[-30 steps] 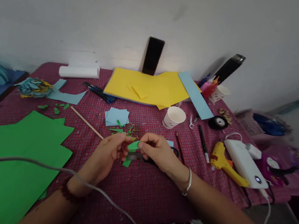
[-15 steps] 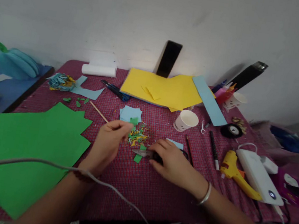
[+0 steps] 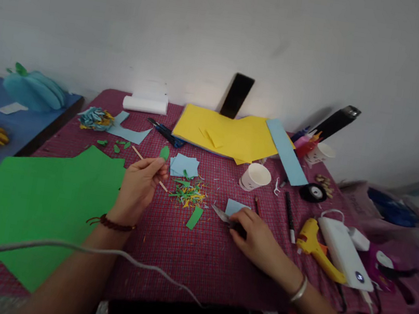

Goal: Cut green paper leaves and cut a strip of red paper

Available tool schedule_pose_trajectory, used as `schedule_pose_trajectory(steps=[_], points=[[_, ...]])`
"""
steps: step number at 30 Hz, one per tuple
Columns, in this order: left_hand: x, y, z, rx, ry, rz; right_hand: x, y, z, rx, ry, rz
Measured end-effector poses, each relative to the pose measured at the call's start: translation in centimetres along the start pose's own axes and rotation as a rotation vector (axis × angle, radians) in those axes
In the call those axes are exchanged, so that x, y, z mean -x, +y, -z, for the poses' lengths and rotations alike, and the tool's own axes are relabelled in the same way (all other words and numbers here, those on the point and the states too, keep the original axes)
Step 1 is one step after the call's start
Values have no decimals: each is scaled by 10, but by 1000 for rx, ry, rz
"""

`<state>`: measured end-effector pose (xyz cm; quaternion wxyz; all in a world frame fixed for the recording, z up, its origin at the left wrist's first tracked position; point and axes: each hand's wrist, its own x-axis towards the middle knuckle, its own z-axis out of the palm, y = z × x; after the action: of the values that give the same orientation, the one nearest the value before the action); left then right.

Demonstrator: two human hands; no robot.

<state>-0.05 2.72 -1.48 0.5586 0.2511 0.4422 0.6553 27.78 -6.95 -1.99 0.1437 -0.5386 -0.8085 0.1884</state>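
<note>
My left hand (image 3: 142,184) pinches a small green paper leaf (image 3: 165,153) between thumb and fingers, held upright above the cloth. Beneath that hand a thin wooden stick (image 3: 163,186) lies slantwise. My right hand (image 3: 254,237) is closed on scissors (image 3: 220,213), whose blades point left; the handles are mostly hidden by the fingers. Left of the blades lies a green paper strip (image 3: 194,218). Behind it is a heap of green, yellow and blue paper scraps (image 3: 189,195). Pale blue paper squares (image 3: 185,166) are stacked beyond the scraps, and another blue piece (image 3: 236,207) lies by the scissors.
A large green sheet (image 3: 40,205) covers the left side. Yellow sheets (image 3: 229,131) lie at the back below a leaning phone (image 3: 237,95). To the right are a paper cup (image 3: 254,177), a yellow glue gun (image 3: 313,240) and a white power strip (image 3: 344,253). A white cable (image 3: 101,251) crosses in front.
My left hand has moved left with the green leaf, away from the scraps. My right hand has drawn the scissors right, off the green strip, which stays on the cloth. The view has shifted slightly.
</note>
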Motion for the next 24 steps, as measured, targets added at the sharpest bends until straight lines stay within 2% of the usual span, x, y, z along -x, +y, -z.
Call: schedule_pose_trajectory(steps=[3,6,8,10,12,14,18,21,24], points=[[-1,10,0,-3,17,31,9,10,-3,41,-59,-35],[-3,31,-6,16,34,31,5,9,4,43,-106,0],[-7,45,-12,-8,10,14,-9,4,12,13,-95,43],[-15,51,-17,-134,-38,49,-33,-2,17,-67,-39,79],[-25,44,-20,-321,-77,147,-66,-8,17,-189,27,98],[-37,28,-20,-467,-88,246,-103,-12,10,-268,55,90],[-54,-1,-20,-632,-88,334,-164,-15,-10,-192,12,128],[-61,-8,-23,-744,-89,350,-179,-19,-16,-122,-70,221],[-66,-9,-26,-846,-89,356,-175,-22,-13,12,-211,370]])
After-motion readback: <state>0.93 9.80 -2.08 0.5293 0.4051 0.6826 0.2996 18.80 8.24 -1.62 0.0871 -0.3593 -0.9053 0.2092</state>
